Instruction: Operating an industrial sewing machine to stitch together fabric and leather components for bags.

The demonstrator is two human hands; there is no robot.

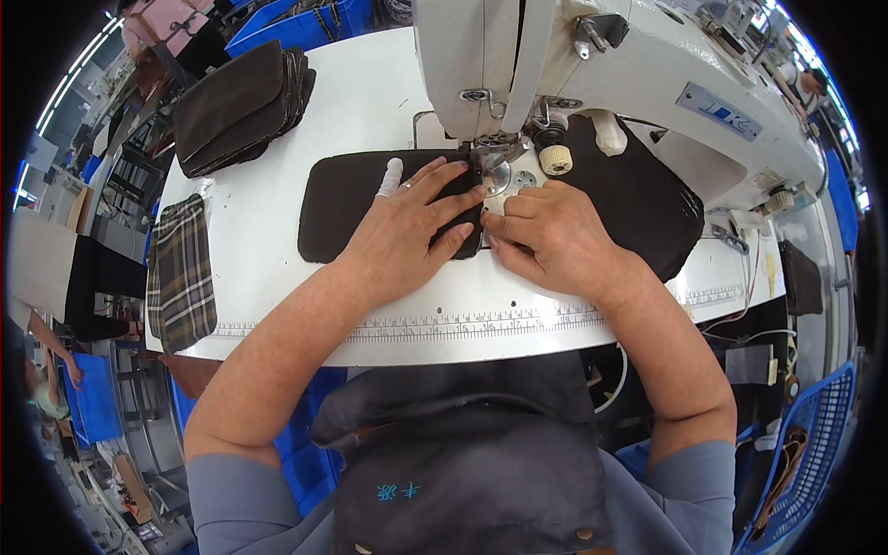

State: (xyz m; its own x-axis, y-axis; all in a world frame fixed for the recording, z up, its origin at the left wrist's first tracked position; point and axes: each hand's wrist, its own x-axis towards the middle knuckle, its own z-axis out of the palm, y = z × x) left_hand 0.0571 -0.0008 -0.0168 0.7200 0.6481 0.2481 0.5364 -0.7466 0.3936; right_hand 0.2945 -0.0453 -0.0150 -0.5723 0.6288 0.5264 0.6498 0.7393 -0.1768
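Pressed flat with spread fingers, the left hand pins the dark fabric piece to the white sewing table. Curled fingers of the right hand pinch its edge just before the presser foot of the sewing machine. Good practice is probably even hand pressure, fingertips clear of the needle. Farther off, a blue crate holds dark straps; contents otherwise unclear.

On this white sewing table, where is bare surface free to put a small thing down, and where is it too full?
Free: the white table between the stack of dark pieces and the dark fabric piece; also the front strip between the plaid cloth and the left hand. Crowded: around the needle, where the right hand and sewing machine meet.
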